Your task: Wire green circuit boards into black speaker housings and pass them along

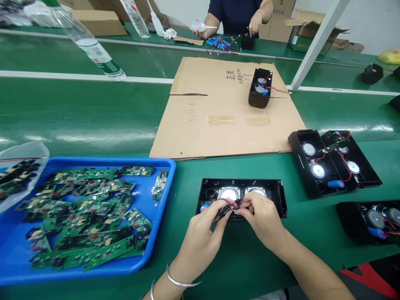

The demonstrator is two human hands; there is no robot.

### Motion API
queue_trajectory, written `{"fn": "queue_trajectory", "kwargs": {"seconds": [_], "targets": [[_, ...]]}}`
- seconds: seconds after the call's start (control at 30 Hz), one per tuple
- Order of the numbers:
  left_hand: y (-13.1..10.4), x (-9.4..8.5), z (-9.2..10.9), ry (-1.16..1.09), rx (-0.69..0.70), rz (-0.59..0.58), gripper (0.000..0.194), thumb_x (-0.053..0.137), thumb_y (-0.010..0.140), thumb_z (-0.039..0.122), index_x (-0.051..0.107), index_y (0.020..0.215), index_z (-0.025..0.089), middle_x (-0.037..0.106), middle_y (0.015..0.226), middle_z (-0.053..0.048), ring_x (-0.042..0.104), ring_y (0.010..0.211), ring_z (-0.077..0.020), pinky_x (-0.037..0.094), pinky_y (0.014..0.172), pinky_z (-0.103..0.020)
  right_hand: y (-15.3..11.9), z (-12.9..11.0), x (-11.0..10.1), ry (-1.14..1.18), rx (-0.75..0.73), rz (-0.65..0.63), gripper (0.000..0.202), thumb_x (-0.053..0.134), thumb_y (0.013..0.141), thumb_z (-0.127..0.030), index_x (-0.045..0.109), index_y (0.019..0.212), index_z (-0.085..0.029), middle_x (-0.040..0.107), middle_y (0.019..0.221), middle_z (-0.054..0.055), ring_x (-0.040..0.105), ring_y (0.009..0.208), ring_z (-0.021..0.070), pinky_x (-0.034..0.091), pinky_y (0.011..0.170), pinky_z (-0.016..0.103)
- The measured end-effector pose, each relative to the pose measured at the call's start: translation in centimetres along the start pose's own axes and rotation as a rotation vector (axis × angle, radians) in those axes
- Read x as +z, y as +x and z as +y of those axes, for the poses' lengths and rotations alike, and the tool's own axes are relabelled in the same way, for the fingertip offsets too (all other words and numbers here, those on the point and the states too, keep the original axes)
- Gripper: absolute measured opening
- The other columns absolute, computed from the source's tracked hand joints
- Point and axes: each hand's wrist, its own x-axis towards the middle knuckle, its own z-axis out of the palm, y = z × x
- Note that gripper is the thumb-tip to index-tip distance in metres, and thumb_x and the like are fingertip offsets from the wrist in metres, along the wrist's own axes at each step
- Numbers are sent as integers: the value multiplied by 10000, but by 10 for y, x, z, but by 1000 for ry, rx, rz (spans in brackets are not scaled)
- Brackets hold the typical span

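Note:
An opened black speaker housing (240, 184) lies in front of me, with two round silver speaker drivers (229, 193) and a blue battery (204, 207) inside. Just above its near edge, my left hand (204, 233) pinches a small dark circuit board (221, 212). My right hand (261, 216) has its thumb and finger closed on red and black wires (233, 203) at the board's end. The fingertips of both hands nearly meet there, and they hide the exact contact between wire and board.
On the left, a blue tray (170, 200) holds many green circuit boards (109, 250), with a plastic bag (40, 154) at its side. A cardboard sheet (218, 137) bears another housing (258, 100). More housings (315, 187) lie right. A co-worker (234, 16) handles parts across the line.

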Motion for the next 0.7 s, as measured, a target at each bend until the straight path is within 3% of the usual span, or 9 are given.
{"fn": "queue_trajectory", "kwargs": {"seconds": [0.33,0.43,0.53,0.63,0.7], "targets": [[-2,4,-2,21,-18,38,144,473,848,195,580,937,230,704,779,-6,693,730,-169,571,653,-246,0,-1,2,-49,61,-16,162,605,821,-169,476,730,-205,573,627,-10,544,558,126,420,498,221],[-4,4,1,21,-26,70,157,506,837,222,570,980,219,726,859,-18,705,747,-167,581,636,-226,2,0,-10,-15,67,-109,174,660,769,-130,525,853,-200,632,711,0,570,588,128,462,547,228],[-7,1,2,20,-70,100,196,579,796,272,577,985,218,741,862,-13,715,694,-176,594,599,-229,4,5,-30,4,154,-215,372,703,724,-141,517,1037,-217,660,860,12,567,573,115,498,564,239],[-9,-2,-2,-5,-118,132,235,631,748,327,602,953,215,748,838,-17,718,678,-201,602,550,-243,5,11,-47,-86,168,-218,612,757,673,-233,449,1202,-241,599,1096,70,601,896,205,533,752,340],[-8,-3,-5,-56,-167,148,257,661,712,371,616,906,209,750,808,-22,718,653,-215,604,520,-253,6,13,-51,-174,83,-255,847,802,606,-330,350,1317,-240,469,1298,129,436,1202,296,437,943,488]]}}
